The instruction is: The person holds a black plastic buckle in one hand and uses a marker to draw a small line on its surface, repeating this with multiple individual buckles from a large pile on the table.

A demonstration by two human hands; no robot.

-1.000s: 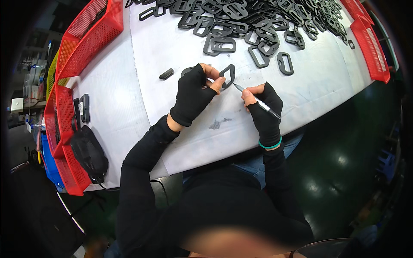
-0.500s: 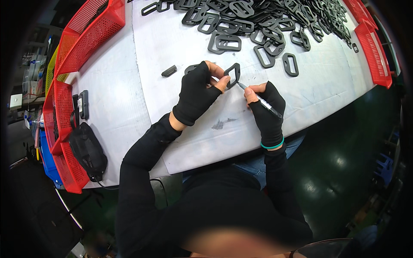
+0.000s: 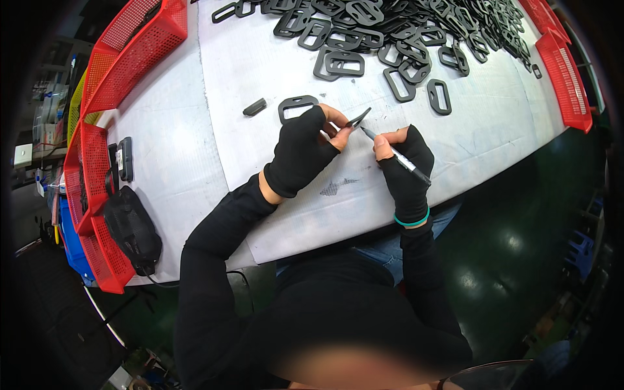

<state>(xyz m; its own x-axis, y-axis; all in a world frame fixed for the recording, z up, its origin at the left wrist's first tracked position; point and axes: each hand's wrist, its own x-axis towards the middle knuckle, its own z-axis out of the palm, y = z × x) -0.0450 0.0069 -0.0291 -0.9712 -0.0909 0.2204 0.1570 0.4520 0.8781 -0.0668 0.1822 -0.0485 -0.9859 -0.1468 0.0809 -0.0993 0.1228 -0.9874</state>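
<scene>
Between thumb and fingers, my left hand (image 3: 302,146) in a black fingerless glove pinches a black rectangular frame (image 3: 359,117), now seen nearly edge-on. My right hand (image 3: 403,159), gloved the same way, grips a marker pen (image 3: 409,166) with a white label. The pen's tip points at the frame's near edge; whether it touches, I cannot tell. Another black frame (image 3: 296,103) lies on the table just beyond my left hand, partly hidden by it. To its left rests a dark pen cap (image 3: 255,107).
A large heap of black frames (image 3: 390,32) covers the far side of the white table (image 3: 273,224). Red perforated baskets (image 3: 140,49) line the left edge, and another red basket (image 3: 562,84) stands far right. A black pouch (image 3: 133,227) lies at the left.
My left hand has turned the frame from showing its opening to nearly edge-on. The frame beyond that hand is more exposed. My right hand with the marker pen has shifted slightly.
</scene>
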